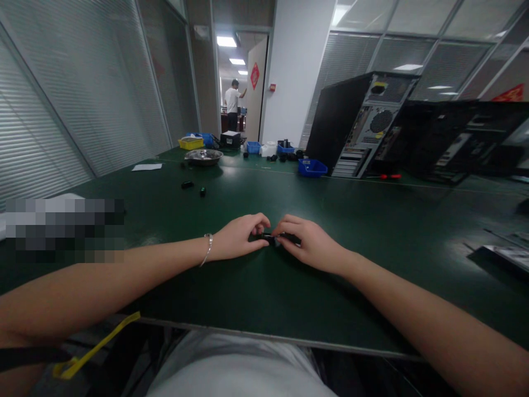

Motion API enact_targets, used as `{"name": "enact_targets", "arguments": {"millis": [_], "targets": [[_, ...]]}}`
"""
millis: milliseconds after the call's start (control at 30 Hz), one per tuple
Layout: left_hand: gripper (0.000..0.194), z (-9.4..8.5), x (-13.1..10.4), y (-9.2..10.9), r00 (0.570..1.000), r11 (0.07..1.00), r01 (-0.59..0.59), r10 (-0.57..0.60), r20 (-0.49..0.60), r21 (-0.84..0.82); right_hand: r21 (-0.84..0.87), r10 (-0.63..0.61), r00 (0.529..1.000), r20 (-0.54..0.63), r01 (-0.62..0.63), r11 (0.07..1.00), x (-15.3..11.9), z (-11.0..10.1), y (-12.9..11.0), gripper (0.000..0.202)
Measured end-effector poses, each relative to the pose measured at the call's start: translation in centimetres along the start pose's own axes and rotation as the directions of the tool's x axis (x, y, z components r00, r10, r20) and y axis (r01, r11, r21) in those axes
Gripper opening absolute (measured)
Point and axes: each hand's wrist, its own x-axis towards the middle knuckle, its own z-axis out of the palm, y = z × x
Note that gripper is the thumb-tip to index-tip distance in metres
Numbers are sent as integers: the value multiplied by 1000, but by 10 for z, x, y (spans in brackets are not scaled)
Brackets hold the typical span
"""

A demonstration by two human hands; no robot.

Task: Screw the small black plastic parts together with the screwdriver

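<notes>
Your L hand point(239, 238) & R hand point(309, 242) gripped a small blk part point(268, 239), shiny, partly finger-hidden, at the green desk point(256, 298).

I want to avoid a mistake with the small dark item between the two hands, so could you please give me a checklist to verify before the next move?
1. Hands at the work: ok. The left hand and right hand are on either side of the small dark item.
2. Firm grip: cannot tell; the item is too small and partly hidden.
3. Item the right way round: cannot tell; its details do not show.
4. Bracelet away from the item: ok, it sits at the left wrist.
5. Loose dark pieces apart from the hands: ok, they lie farther up the table.
</notes>
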Motion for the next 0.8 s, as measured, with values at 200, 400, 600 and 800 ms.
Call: {"name": "enact_targets", "arguments": {"millis": [200,400,600,800], "targets": [[30,-1,0,1,1000,999,10,-10,9,-44,85,-25,995,-99,34,996,1,-3,-4,16],[45,-7,0,-2,999,994,-13,18,47,-109,40,25,994,-107,-21,999,-1,-6,4,17],[65,-39,1,-12,966,994,-51,73,247,-94,-56,123,990,-69,-127,990,-5,-6,21,19],[43,-63,0,-24,889,998,-53,66,453,-41,-119,115,989,-94,-126,985,-5,-8,21,17]]}}
